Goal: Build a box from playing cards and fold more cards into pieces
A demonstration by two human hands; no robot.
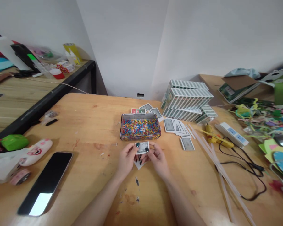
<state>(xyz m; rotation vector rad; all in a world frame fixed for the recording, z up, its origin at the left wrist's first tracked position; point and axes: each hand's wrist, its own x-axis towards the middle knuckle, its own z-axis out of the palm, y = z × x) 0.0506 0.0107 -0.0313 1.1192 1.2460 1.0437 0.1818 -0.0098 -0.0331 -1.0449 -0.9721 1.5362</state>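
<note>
Between both hands is a playing card with a grey patterned back. My left hand pinches its left side, thumb on top. My right hand grips its right side the same way, with the fingers curled beneath. Under the hands a white card corner shows on the table; most of it is hidden. Just beyond them stands an open box covered in a colourful pattern, with card-like pieces along its back wall. Loose playing cards lie spread to its right, and others lie behind it.
Striped card-pack boxes are stacked at the back right. A yellow glue gun, clear glue sticks, a white power strip and a black cable lie on the right. A phone and a squeezed pink-white toy lie left.
</note>
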